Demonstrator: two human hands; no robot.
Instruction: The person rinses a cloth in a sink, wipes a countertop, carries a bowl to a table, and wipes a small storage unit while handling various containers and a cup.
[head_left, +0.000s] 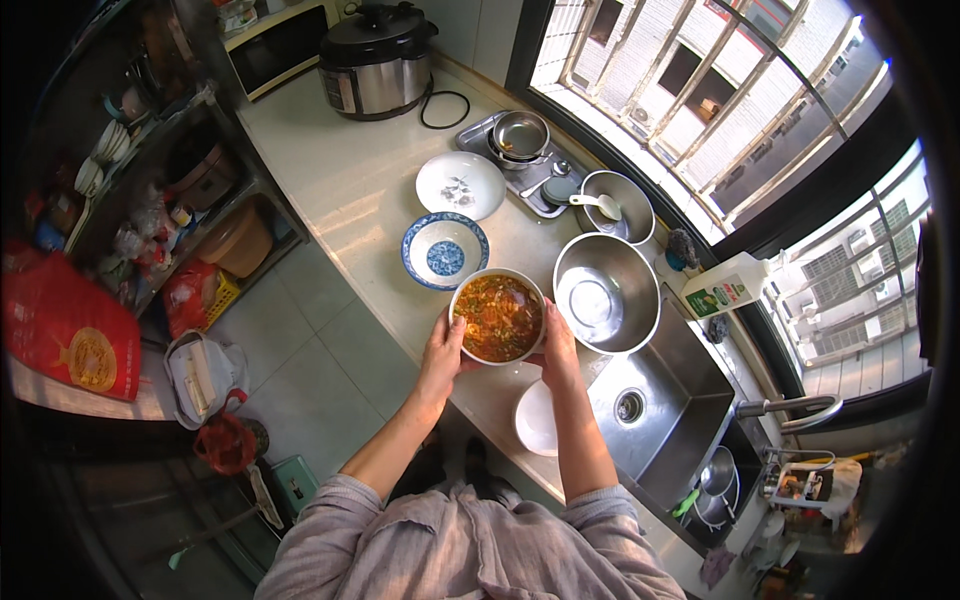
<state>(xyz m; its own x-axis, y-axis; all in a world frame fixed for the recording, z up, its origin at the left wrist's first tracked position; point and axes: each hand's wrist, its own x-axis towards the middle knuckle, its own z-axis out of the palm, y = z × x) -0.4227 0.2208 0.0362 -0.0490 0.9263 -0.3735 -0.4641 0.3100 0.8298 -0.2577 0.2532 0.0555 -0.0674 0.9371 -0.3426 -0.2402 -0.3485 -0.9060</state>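
Note:
Both hands grip a white bowl (541, 343) from opposite sides, above the counter's front part. Reddish-orange soup (501, 318) with bits of chopped green fills it nearly to the rim. My left hand (444, 346) has its thumb against the rim; my right hand (558, 341) clasps the other side. The undersides of the fingers are hidden by the bowl. Just beyond it sits a blue-and-white patterned bowl (445, 251). A white bowl (534, 420) on the counter is partly covered by my right forearm. Right of my hands, a large stainless steel bowl (607, 292) shows nothing inside.
A stainless steel sink (664, 409) with a faucet (795, 409) is at right. Farther back are a white plate (459, 184), a metal tray (536, 178), a steel bowl (634, 202) with a white spoon (606, 205), and an electric pressure cooker (379, 64). A plastic bottle (727, 283) stands near the window.

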